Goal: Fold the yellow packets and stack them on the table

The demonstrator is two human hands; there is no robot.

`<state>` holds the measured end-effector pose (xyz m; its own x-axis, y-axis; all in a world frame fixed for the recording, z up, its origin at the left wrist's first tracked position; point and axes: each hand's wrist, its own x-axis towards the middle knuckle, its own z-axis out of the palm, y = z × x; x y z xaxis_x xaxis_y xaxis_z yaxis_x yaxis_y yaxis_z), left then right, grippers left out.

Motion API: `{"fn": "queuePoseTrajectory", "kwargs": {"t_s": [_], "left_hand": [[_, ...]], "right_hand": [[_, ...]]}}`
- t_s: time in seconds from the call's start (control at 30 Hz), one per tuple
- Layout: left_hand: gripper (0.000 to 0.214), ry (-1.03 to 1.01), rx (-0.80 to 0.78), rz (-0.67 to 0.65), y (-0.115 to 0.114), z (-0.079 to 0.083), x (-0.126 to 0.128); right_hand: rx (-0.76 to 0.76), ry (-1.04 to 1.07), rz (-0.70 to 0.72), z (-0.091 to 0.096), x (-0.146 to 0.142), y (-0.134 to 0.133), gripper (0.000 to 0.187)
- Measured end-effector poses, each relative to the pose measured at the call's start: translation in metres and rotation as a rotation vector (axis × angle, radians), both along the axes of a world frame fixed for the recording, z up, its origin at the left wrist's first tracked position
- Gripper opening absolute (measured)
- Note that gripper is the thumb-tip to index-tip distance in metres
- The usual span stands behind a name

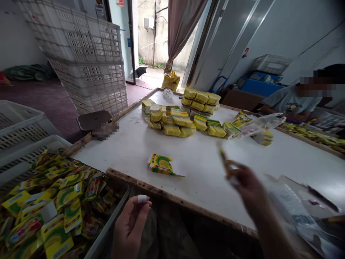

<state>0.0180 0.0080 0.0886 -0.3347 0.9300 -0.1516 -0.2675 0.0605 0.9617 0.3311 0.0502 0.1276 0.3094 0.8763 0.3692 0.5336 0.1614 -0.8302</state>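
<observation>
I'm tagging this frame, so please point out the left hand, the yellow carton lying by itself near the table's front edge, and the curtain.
Left hand (131, 223): head view, middle of the hand.
Yellow carton (161, 164): head view, printed upper face.
Curtain (182, 27): head view, cloth above the gathered part.

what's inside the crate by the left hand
The crate holds a loose heap of yellow-and-green printed packages, lying at mixed angles. Its floor and whatever lies beneath the top packages are covered, so can't be seen.

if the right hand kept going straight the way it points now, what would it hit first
Probably the row of yellow-green bundles across the white tabletop, though the right hand is blurred and its height is unclear, so it might pass above them.
</observation>
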Motion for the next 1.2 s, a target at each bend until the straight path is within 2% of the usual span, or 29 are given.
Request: {"fn": "queuePoseTrajectory", "kwargs": {"t_s": [0.1, 0.17, 0.23, 0.3, 0.37, 0.47, 0.53, 0.73, 0.87, 0.93, 1.03, 1.13, 1.2], "left_hand": [[0.026, 0.165, 0.143, -0.046, -0.002, 0.024, -0.001], [0.030, 0.347, 0.234, -0.198, 0.002, 0.030, -0.003], [0.057, 0.548, 0.239, -0.402, 0.009, 0.026, -0.005], [0.078, 0.718, 0.166, -0.568, 0.015, 0.014, -0.004], [0.076, 0.828, 0.074, -0.667, 0.018, -0.001, -0.002], [0.056, 0.874, 0.012, -0.729, 0.016, -0.016, 0.001], [0.051, 0.821, 0.027, -0.716, 0.015, -0.018, 0.001], [0.057, 0.512, 0.080, -0.775, 0.024, -0.007, -0.001], [0.065, 0.428, -0.046, -0.959, 0.030, -0.008, -0.003], [0.065, 0.386, -0.114, -0.996, 0.030, -0.011, -0.001], [0.057, 0.352, -0.131, -0.849, 0.025, -0.018, 0.005], [0.054, 0.272, -0.140, -0.587, 0.019, -0.020, 0.013], [0.050, 0.174, -0.153, -0.400, 0.017, -0.019, 0.019]], "right_hand": [[-0.167, -0.131, 0.407, -0.029, -0.072, -0.006, 0.039], [-0.169, -0.265, 0.672, -0.035, -0.108, -0.013, 0.046], [-0.183, -0.378, 0.808, -0.034, -0.127, -0.019, 0.045], [-0.185, -0.464, 0.879, -0.032, -0.131, -0.023, 0.038], [-0.177, -0.532, 0.917, -0.030, -0.128, -0.025, 0.029], [-0.116, -0.586, 0.930, -0.035, -0.123, -0.023, 0.024], [-0.051, -0.577, 0.922, -0.039, -0.123, -0.020, 0.023], [0.004, -0.598, 0.920, -0.038, -0.122, -0.012, 0.014], [-0.031, -0.650, 0.962, -0.032, -0.115, -0.011, 0.006], [-0.033, -0.630, 0.957, -0.032, -0.112, -0.013, 0.007], [0.049, -0.488, 0.806, -0.038, -0.109, -0.018, 0.024], [0.086, -0.232, 0.519, -0.047, -0.112, -0.023, 0.045], [0.048, -0.068, 0.392, -0.051, -0.118, -0.025, 0.046]]}}
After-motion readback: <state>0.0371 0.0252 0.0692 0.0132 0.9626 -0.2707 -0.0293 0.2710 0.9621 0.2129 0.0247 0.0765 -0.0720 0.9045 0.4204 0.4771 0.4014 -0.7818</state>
